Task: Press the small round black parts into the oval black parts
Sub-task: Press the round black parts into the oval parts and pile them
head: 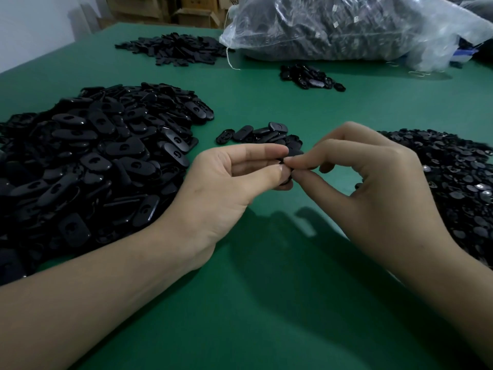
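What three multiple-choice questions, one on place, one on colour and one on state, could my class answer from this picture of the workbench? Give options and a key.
1. Where does the big heap of oval parts lie?
A. on the person's left
B. inside the bag
C. on the floor

2. What colour is the table top?
A. white
B. green
C. red

3. What are the left hand and right hand doing?
A. resting flat
B. holding a black part between their fingertips
C. tying the plastic bag

Key: 1 A, the heap spreads beside the left forearm. 2 B, green shows between all the heaps. 3 B, the fingertips of both hands meet on the part, above the table.
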The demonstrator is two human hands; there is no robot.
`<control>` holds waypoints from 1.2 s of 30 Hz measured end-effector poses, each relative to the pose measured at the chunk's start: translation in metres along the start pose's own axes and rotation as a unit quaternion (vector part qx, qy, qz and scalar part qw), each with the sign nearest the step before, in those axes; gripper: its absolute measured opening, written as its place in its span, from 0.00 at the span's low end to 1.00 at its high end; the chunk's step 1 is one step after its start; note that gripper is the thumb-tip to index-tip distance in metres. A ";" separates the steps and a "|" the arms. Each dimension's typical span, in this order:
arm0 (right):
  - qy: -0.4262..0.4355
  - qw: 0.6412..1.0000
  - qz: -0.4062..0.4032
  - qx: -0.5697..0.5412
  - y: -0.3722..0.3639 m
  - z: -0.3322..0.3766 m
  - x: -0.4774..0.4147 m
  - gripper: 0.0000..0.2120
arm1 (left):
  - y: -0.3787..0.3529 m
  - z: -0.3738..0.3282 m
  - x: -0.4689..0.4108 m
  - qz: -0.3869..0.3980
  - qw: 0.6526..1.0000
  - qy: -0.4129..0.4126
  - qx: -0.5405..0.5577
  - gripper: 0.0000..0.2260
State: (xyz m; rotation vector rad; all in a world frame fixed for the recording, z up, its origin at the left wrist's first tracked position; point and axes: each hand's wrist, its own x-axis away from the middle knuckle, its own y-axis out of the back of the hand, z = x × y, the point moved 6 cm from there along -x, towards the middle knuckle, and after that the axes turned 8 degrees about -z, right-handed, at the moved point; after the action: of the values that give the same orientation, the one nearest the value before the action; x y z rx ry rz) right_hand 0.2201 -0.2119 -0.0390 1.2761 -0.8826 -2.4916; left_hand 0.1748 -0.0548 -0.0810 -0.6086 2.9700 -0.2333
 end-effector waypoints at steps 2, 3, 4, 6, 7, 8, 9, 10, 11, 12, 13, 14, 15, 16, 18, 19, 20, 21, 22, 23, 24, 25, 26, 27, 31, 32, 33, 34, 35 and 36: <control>-0.032 0.999 0.013 -0.036 -0.002 -0.003 0.000 0.04 | 0.000 0.001 0.000 0.002 1.000 -0.002 -0.010 0.10; -0.044 0.998 0.018 -0.052 -0.003 -0.004 0.000 0.04 | -0.001 0.001 0.000 0.003 1.000 -0.003 -0.012 0.09; -0.052 0.996 0.022 -0.064 -0.003 -0.004 0.000 0.04 | -0.001 0.001 0.000 0.005 1.000 -0.005 -0.013 0.09; -0.068 0.993 0.027 -0.090 -0.004 -0.006 0.000 0.04 | -0.001 0.000 0.001 0.006 1.000 -0.012 -0.014 0.09; -0.086 0.989 0.029 -0.120 -0.005 -0.008 0.000 0.05 | -0.001 -0.001 0.001 0.006 1.000 -0.017 -0.015 0.09; -0.113 0.979 0.031 -0.165 -0.007 -0.011 0.001 0.07 | -0.001 -0.001 0.001 0.006 1.000 -0.021 -0.015 0.09; -0.148 0.965 0.031 -0.213 -0.009 -0.015 0.002 0.08 | 0.000 -0.001 0.001 0.003 1.000 -0.024 -0.018 0.09; -0.183 0.949 0.031 -0.253 -0.011 -0.018 0.003 0.09 | 0.000 -0.001 0.001 -0.001 0.999 -0.028 -0.027 0.09; -0.216 0.934 0.032 -0.281 -0.014 -0.021 0.004 0.09 | 0.001 -0.001 0.001 -0.005 0.999 -0.034 -0.039 0.10; -0.242 0.922 0.035 -0.300 -0.017 -0.024 0.006 0.08 | 0.002 -0.001 0.001 -0.008 0.998 -0.041 -0.049 0.10; -0.261 0.912 0.042 -0.314 -0.020 -0.025 0.008 0.06 | 0.002 -0.002 0.002 -0.009 0.997 -0.049 -0.055 0.10; -0.273 0.904 0.049 -0.325 -0.023 -0.025 0.009 0.04 | 0.002 -0.002 0.002 -0.008 0.997 -0.057 -0.060 0.09; -0.281 0.897 0.057 -0.336 -0.025 -0.024 0.010 0.02 | 0.001 -0.003 0.003 -0.006 0.996 -0.066 -0.064 0.09; -0.287 0.890 0.063 -0.348 -0.026 -0.023 0.011 0.01 | 0.000 -0.004 0.004 -0.003 0.995 -0.073 -0.068 0.09; -0.297 0.878 0.067 -0.369 -0.027 -0.022 0.012 0.02 | -0.001 -0.004 0.005 0.002 0.994 -0.083 -0.070 0.09; -0.300 0.874 0.068 -0.376 -0.027 -0.021 0.012 0.02 | -0.001 -0.005 0.005 0.004 0.994 -0.088 -0.070 0.09; -0.303 0.871 0.069 -0.381 -0.026 -0.021 0.011 0.02 | -0.001 -0.005 0.005 0.005 0.993 -0.092 -0.071 0.09; -0.306 0.867 0.070 -0.387 -0.026 -0.021 0.011 0.02 | -0.001 -0.006 0.005 0.006 0.993 -0.094 -0.071 0.09; -0.308 0.863 0.073 -0.394 -0.025 -0.020 0.011 0.02 | -0.001 -0.006 0.005 0.006 0.993 -0.096 -0.070 0.08; -0.310 0.859 0.074 -0.402 -0.025 -0.020 0.011 0.03 | -0.001 -0.006 0.005 0.006 0.993 -0.097 -0.069 0.08; -0.313 0.853 0.076 -0.410 -0.026 -0.019 0.011 0.05 | -0.001 -0.007 0.005 0.006 0.993 -0.100 -0.068 0.08; -0.317 0.848 0.078 -0.418 -0.026 -0.019 0.011 0.07 | -0.001 -0.007 0.005 0.005 0.992 -0.104 -0.067 0.08; -0.322 0.843 0.078 -0.425 -0.027 -0.019 0.011 0.08 | -0.001 -0.008 0.005 0.004 0.992 -0.110 -0.065 0.08; -0.328 0.835 0.078 -0.434 -0.028 -0.018 0.012 0.08 | -0.001 -0.008 0.006 0.003 0.991 -0.118 -0.063 0.08; -0.360 0.797 0.081 -0.479 -0.034 -0.017 0.014 0.09 | -0.003 -0.012 0.009 -0.008 0.984 -0.165 -0.073 0.11; -0.363 0.790 0.083 -0.487 -0.034 -0.016 0.014 0.08 | -0.003 -0.013 0.010 -0.014 0.981 -0.177 -0.080 0.11; -0.366 0.784 0.085 -0.494 -0.035 -0.014 0.014 0.08 | -0.002 -0.014 0.010 -0.024 0.977 -0.193 -0.094 0.11; -0.368 0.780 0.086 -0.499 -0.035 -0.014 0.014 0.08 | -0.002 -0.017 0.011 -0.032 0.971 -0.208 -0.111 0.11; -0.370 0.776 0.087 -0.504 -0.036 -0.013 0.014 0.09 | -0.002 -0.019 0.012 -0.038 0.965 -0.225 -0.131 0.11; -0.373 0.770 0.088 -0.509 -0.036 -0.013 0.015 0.10 | -0.002 -0.021 0.014 -0.046 0.958 -0.240 -0.151 0.12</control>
State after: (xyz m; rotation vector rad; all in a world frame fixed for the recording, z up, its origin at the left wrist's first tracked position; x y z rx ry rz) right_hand 0.2243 -0.1943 -0.0760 -0.1647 0.3327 -2.5848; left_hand 0.1602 -0.0593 -0.0614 -0.7137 2.5184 0.3248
